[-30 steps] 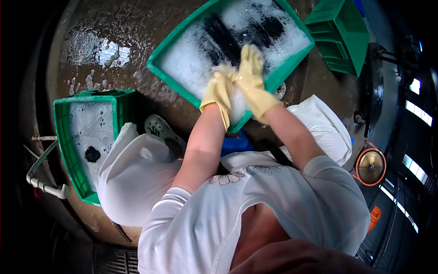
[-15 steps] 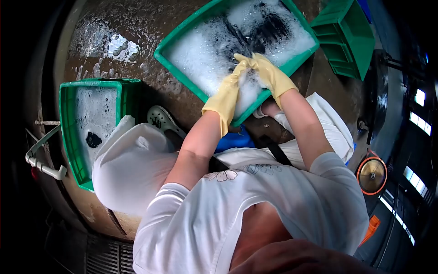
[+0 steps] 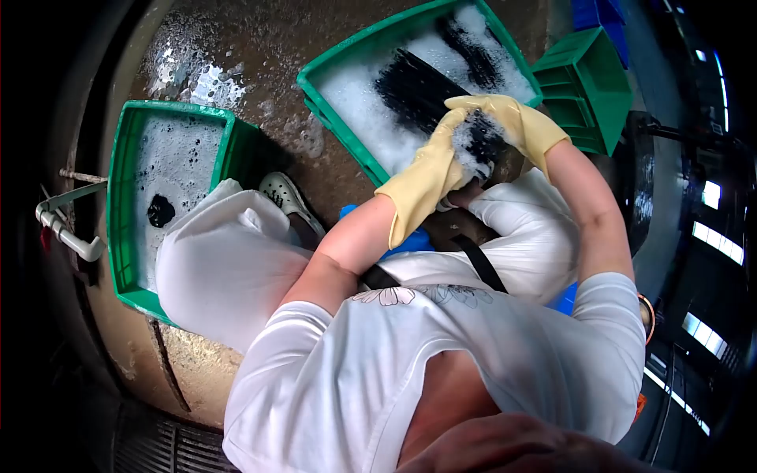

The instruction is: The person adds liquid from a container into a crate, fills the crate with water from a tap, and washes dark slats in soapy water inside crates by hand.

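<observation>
Both my hands wear pale yellow rubber gloves. My left hand (image 3: 434, 165) and my right hand (image 3: 512, 122) meet at the near side of a large green crate (image 3: 347, 138) filled with white foam. Between them is a bundle of dark, foam-covered strands (image 3: 482, 140), which both hands grip. The bundle hangs over the crate's near rim, toward my lap. More long black strands (image 3: 418, 88) lie in the foam beyond my left hand, and others show farther right in the crate.
At the left stands a smaller green crate (image 3: 227, 146) with foam and a dark lump (image 3: 160, 211). An empty green crate (image 3: 587, 91) is at the upper right, near a blue one (image 3: 601, 20). A white pipe (image 3: 71, 235) is at far left. The brown floor is wet.
Both hands have moved right and toward me, lifting the dark bundle from the foam to the crate's near edge. The view has shifted, and the black strands show more clearly.
</observation>
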`<state>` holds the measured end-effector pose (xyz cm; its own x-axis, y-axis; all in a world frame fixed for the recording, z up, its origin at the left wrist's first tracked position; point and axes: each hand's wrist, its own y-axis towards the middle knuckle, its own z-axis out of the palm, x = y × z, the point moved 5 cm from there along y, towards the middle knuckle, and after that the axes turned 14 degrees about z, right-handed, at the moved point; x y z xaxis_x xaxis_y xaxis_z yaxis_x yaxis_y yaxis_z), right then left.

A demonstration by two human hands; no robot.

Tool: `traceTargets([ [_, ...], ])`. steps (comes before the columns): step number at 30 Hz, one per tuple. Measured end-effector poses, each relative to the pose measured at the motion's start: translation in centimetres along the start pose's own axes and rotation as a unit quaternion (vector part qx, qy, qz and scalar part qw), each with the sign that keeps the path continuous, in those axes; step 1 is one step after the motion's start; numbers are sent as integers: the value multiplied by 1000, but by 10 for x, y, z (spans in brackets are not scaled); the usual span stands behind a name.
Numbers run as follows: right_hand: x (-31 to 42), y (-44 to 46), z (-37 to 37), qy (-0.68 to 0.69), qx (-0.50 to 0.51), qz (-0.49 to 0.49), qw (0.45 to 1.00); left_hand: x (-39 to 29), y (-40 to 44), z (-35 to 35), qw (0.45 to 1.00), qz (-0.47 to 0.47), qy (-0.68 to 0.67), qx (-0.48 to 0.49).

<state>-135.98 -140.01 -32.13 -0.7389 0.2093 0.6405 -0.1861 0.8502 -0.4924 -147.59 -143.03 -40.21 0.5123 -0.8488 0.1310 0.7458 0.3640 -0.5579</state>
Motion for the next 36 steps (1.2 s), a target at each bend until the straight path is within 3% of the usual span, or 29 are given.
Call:
traceTargets([
  [1, 9, -12, -3, -7, -3, 2, 1000, 9, -4, 7, 999, -31, -32, 15],
  [2, 18, -26, -3, 125, 23, 103, 987, 17, -11, 12, 999, -34, -32, -3],
  [3, 20, -37, 0, 255, 46, 201, 945, 26, -10, 11, 994, -64, -80, 40],
  [4, 15, -44, 2, -74, 16, 93, 993, 33, -15, 9, 995, -65, -61, 48],
  [5, 27, -54, 0, -130, -17, 78, 988, 36, -29, 14, 995, -66, -43, 56],
  [7, 3, -72, 12, 34, -42, 143, 988, 46, -32, 8, 995, -56, -18, 85],
  [8, 11, -83, 11, -116, -125, 31, 985, 47, -34, 6, 993, -46, 8, 108],
  [9, 0, -88, 22, 264, -56, 208, 940, 44, -40, 7, 993, -38, 6, 111],
  [11, -22, -76, 32, 405, -70, 245, 878, 24, -55, 8, 966, 103, 184, 147],
  [12, 8, -64, 31, 401, -57, 237, 883, -1, -89, 25, 962, 137, 194, 131],
  [14, 67, -43, 41, 601, 34, 298, 741, -21, -89, 22, 953, 212, 192, 101],
  [17, 84, 24, 36, 463, 51, 177, 867, -74, -74, 5, 907, 353, 210, 92],
  [19, 73, 77, 43, 499, 46, 167, 849, -117, -85, -7, 885, 392, 234, -95],
  [20, 92, 100, 35, 249, -38, -41, 967, -139, -93, 0, 879, 452, 133, 69],
  [21, 111, 110, 39, -23, -124, -251, 960, -164, -97, -6, 869, 474, 130, 56],
  [23, 177, 133, 55, -94, -120, -289, 945, -208, -120, -24, 867, 477, 144, -30],
  [24, 179, 177, 75, 169, 58, -238, 955, -226, -146, -22, 863, 485, 135, -36],
  [25, 200, 194, 84, 104, 35, -289, 951, -243, -172, -23, 860, 492, 128, -42],
  [27, 236, 233, 108, -1, -36, -363, 931, -282, -206, -47, 777, 591, 201, -85],
  [29, 276, 253, 134, 12, -12, -362, 932, -313, -231, -58, 770, 624, 121, -52],
  [31, 304, 268, 159, 91, 60, -313, 943, -352, -241, -87, 718, 671, 172, -64],
  [32, 312, 281, 172, 64, 76, -128, 987, -353, -258, -85, 652, 687, 304, -98],
  [33, 308, 287, 181, 38, 85, 65, 994, -352, -272, -80, 570, 690, 430, -117],
  [35, 282, 297, 192, 72, -72, 1, 995, -407, -254, -143, 468, 628, 451, -428],
  [36, 273, 273, 182, 124, -71, 8, 990, -413, -243, -142, 388, 627, 458, -496],
])
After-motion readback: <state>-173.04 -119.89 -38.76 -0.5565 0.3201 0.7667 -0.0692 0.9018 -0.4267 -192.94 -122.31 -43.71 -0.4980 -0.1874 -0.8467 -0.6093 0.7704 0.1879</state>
